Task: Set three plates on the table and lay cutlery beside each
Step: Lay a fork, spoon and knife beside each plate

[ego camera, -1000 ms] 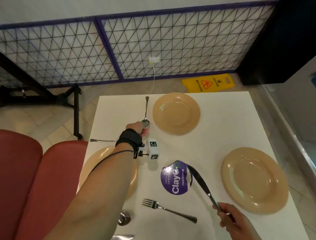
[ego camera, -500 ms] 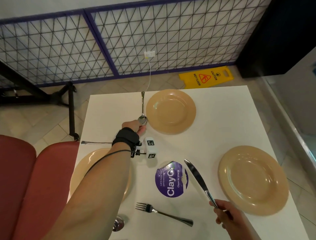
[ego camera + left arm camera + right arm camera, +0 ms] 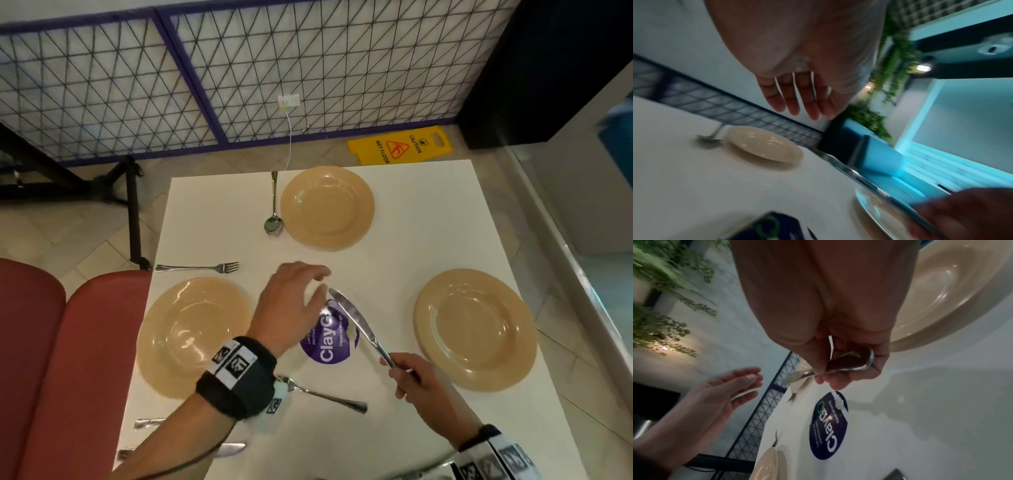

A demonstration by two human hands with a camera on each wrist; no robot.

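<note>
Three tan plates sit on the white table [image 3: 404, 212]: a far plate [image 3: 327, 207], a left plate [image 3: 191, 334] and a right plate [image 3: 474, 327]. A spoon [image 3: 273, 209] lies left of the far plate, and a fork [image 3: 198, 267] lies beyond the left plate. My right hand [image 3: 416, 378] grips a knife [image 3: 359, 325] by its handle, blade raised over the table's middle. My left hand [image 3: 294, 301] hovers open just left of the blade tip, holding nothing. In the right wrist view the knife handle [image 3: 846, 366] sits in curled fingers.
A round purple sticker [image 3: 329, 339] marks the table's middle. A second fork [image 3: 325, 397] lies near the front, with more cutlery [image 3: 226, 450] at the front edge under my left arm. Red seats [image 3: 68, 359] stand at the left. A yellow wet-floor sign [image 3: 399, 145] lies on the floor beyond.
My left hand let go of the spoon beside the far plate and drew back toward the knife's tip. The right hand still holds the knife, raised slightly toward the middle.
</note>
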